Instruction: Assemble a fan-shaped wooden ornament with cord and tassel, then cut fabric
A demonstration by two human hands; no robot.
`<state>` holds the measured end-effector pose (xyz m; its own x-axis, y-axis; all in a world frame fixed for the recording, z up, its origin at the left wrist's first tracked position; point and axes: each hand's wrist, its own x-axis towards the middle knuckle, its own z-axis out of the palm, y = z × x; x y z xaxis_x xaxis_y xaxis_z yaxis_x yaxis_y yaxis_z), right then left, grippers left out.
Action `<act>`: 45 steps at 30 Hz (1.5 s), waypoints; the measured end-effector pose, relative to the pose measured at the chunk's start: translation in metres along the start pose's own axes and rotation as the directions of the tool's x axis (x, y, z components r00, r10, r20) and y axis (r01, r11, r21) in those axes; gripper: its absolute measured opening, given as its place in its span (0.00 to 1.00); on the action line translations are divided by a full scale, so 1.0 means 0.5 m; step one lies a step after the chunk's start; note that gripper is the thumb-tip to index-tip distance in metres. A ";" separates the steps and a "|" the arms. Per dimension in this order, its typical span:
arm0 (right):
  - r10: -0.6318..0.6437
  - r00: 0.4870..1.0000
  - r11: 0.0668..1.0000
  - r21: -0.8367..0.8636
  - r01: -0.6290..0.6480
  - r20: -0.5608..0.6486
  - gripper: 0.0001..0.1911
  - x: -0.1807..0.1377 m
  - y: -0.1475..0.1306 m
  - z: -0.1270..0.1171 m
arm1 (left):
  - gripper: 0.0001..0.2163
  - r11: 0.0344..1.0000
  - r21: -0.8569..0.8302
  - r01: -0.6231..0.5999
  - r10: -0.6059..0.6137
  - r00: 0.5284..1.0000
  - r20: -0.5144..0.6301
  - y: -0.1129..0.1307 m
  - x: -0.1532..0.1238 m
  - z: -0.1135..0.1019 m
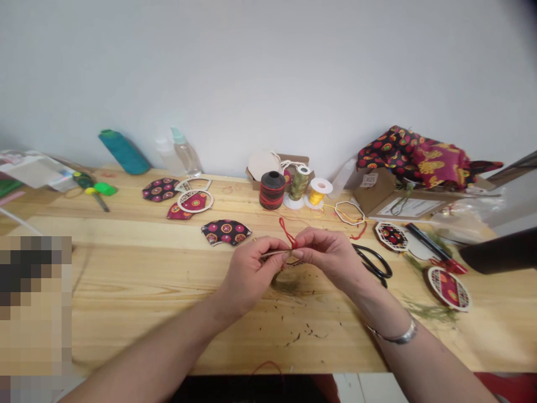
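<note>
Both hands meet over the middle of the table. My left hand (254,271) pinches a small flat ornament with a pale edge, mostly hidden behind the fingers. A red cord (287,230) rises from it in a narrow loop. At the base of that loop, my right hand (331,254) closes thumb and fingertips on the cord, touching the left fingertips. Below the hands hangs or lies an olive-green tassel (287,284); which one I cannot tell. Black-handled scissors (375,262) lie just beyond my right wrist, partly covered by it.
A black-and-red thread cone (272,191), a green spool (298,184) and a yellow spool (319,193) stand behind the hands. A fan-shaped patterned piece (226,232) lies left of them. On the right are a cardboard box (403,196) with fabric and a round ornament (448,288).
</note>
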<state>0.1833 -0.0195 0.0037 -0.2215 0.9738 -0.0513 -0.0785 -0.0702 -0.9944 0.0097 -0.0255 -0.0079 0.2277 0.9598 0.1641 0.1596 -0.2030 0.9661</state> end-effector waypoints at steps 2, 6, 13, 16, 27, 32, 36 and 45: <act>-0.009 1.000 1.000 -0.007 0.009 -0.001 0.11 0.000 0.000 0.000 | 0.04 1.000 -0.008 0.009 -0.009 1.000 -0.006 -0.002 0.000 0.002; -0.045 0.999 0.998 -0.039 0.044 -0.005 0.09 0.001 0.003 -0.002 | 0.04 0.999 -0.046 -0.009 0.007 0.999 -0.046 -0.003 -0.001 0.005; -0.138 0.990 0.978 -0.160 0.131 -0.033 0.06 0.005 0.010 -0.004 | 0.05 0.997 -0.073 -0.007 0.002 0.997 -0.072 0.001 -0.003 0.007; -0.207 0.976 0.948 -0.259 0.185 -0.060 0.05 0.005 0.010 -0.003 | 0.05 0.996 -0.091 0.018 -0.025 0.997 -0.076 0.002 -0.003 0.007; -0.319 0.943 0.885 -0.385 0.261 -0.096 0.03 0.002 0.011 0.002 | 0.08 0.999 -0.039 -0.026 0.024 0.998 -0.055 -0.001 0.000 0.003; -0.336 0.939 0.875 -0.392 0.284 -0.071 0.04 0.000 0.009 0.003 | 0.08 0.999 -0.026 -0.045 0.045 0.999 -0.031 -0.007 -0.002 0.001; -0.348 0.935 0.856 -0.429 0.288 -0.067 0.06 -0.001 0.005 0.006 | 0.08 0.999 -0.022 -0.031 0.030 0.999 -0.025 -0.009 -0.002 -0.002; -0.365 0.924 0.852 -0.441 0.281 -0.116 0.04 -0.002 -0.001 0.008 | 0.07 0.994 -0.093 0.053 -0.061 0.994 -0.088 0.001 0.004 -0.003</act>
<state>0.1794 -0.0211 0.0047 -0.0628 0.9504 0.3047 0.2992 0.3092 -0.9027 0.0087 -0.0235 -0.0068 0.1318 0.9838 0.1219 0.0809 -0.1332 0.9878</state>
